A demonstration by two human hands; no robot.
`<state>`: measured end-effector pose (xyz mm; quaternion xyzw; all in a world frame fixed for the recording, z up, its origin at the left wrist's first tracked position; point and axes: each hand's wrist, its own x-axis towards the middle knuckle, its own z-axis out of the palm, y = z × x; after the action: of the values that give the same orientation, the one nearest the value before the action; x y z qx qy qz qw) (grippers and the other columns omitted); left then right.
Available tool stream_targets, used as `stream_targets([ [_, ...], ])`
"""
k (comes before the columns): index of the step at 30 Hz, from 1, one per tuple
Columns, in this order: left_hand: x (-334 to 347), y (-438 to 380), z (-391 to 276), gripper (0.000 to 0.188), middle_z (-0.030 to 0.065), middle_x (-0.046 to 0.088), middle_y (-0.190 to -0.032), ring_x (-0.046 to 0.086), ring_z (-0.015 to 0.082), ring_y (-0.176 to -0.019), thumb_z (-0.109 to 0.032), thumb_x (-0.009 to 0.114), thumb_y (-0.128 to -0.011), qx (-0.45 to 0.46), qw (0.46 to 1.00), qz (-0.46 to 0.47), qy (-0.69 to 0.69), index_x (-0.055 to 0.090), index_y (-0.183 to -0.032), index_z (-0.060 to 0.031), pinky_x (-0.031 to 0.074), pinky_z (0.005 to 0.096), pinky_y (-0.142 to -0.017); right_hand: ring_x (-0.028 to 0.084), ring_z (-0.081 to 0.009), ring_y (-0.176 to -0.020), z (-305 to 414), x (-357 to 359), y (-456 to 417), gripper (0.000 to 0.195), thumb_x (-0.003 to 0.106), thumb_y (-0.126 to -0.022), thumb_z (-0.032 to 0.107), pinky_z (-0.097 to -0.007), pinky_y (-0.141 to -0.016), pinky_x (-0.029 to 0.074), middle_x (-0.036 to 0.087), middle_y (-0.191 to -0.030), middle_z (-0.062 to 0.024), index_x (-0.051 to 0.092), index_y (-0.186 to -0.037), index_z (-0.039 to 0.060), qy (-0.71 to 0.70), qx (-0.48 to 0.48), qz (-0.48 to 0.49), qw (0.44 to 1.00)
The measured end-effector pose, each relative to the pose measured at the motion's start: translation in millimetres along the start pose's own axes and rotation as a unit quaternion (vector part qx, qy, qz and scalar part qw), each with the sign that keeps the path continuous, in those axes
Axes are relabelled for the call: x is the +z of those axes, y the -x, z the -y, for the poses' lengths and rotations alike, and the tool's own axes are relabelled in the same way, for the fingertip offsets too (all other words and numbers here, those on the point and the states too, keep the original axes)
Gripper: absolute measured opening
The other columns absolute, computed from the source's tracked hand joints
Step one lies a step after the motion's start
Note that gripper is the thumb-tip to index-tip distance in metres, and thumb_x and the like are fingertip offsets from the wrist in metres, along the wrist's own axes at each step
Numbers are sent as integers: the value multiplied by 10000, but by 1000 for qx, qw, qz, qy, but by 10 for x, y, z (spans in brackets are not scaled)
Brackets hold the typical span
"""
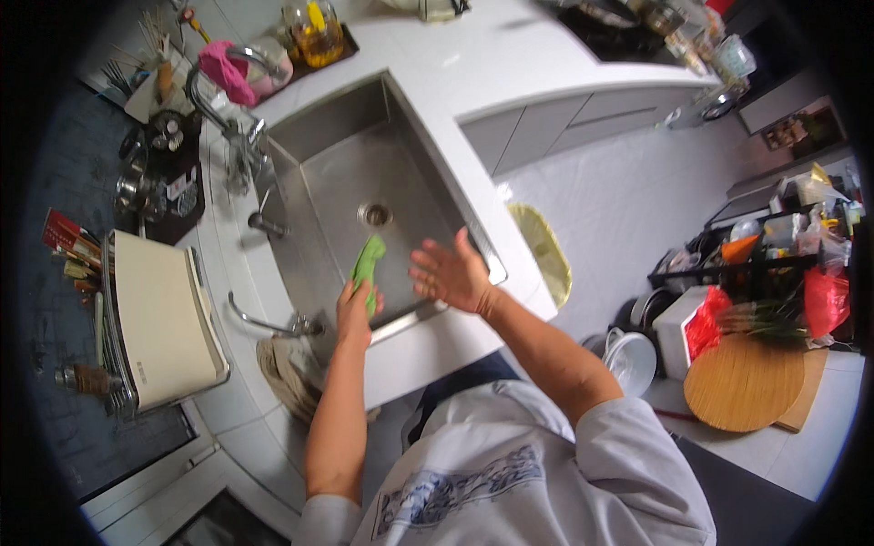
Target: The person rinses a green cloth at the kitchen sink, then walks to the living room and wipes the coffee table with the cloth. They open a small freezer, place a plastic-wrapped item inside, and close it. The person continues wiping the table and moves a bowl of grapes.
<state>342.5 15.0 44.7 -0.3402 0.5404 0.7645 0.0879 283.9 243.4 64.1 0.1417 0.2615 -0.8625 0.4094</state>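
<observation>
My left hand (356,310) grips a bunched green cloth (369,261) over the near part of a stainless steel sink (403,157). The cloth sticks out past my fingers toward the drain (375,215). To its right, my right hand (450,271) is held above the sink's near right corner, fingers spread and nothing in it. A chrome faucet (239,143) rises at the sink's left edge. Nearer to me on that side stands a small curved tap (270,327).
A beige dish cabinet (160,317) stands on the left. Beige cloths (283,375) hang beside the sink. A pink cloth (227,72) and a glass jar (315,34) sit behind the faucet. A lined trash bin (543,252) stands right of the counter, near a white bucket (629,362).
</observation>
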Motion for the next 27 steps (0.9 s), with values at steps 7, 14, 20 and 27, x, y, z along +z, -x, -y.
stream_targets([
  [7, 997, 520, 37, 358, 231, 645, -1023, 622, 435, -938, -301, 576, -912, 283, 841, 54, -458, 545, -1190, -78, 487, 489, -766, 537, -277, -1046, -125, 183, 20, 662, 355, -935, 663, -445, -918, 444, 550, -1139, -135, 494, -1239, 91, -112, -45, -58, 991],
  [14, 662, 273, -127, 280, 59, 597, -879, 553, 188, -664, -202, 511, -945, 25, 993, 57, -95, 511, -1195, -76, 458, 354, -604, 484, -243, -1229, 212, -81, 980, 582, 604, -923, 233, -346, -1029, 379, 490, -1369, -164, 383, -1418, 21, 415, -127, 38, 900],
  [20, 1371, 814, -20, 345, 125, 603, -1124, 578, 243, -974, -129, 504, -918, -17, 988, 85, 129, 501, -1253, -47, 475, 367, -777, 591, -141, -965, 682, -1568, 2013, 309, 565, -948, 159, -271, -893, 461, 628, -1044, -66, 556, -1219, 11, 257, -188, -187, 929],
  [27, 2860, 928, 341, 467, 130, 580, -1268, 569, 298, -1109, -70, 585, -829, -131, 955, 180, 198, 510, -1288, -36, 481, 459, -891, 617, -153, -783, 235, -3979, 3512, 174, 557, -900, 98, -287, -717, 507, 639, -854, -79, 612, -1036, 5, 173, -144, -518, 826],
])
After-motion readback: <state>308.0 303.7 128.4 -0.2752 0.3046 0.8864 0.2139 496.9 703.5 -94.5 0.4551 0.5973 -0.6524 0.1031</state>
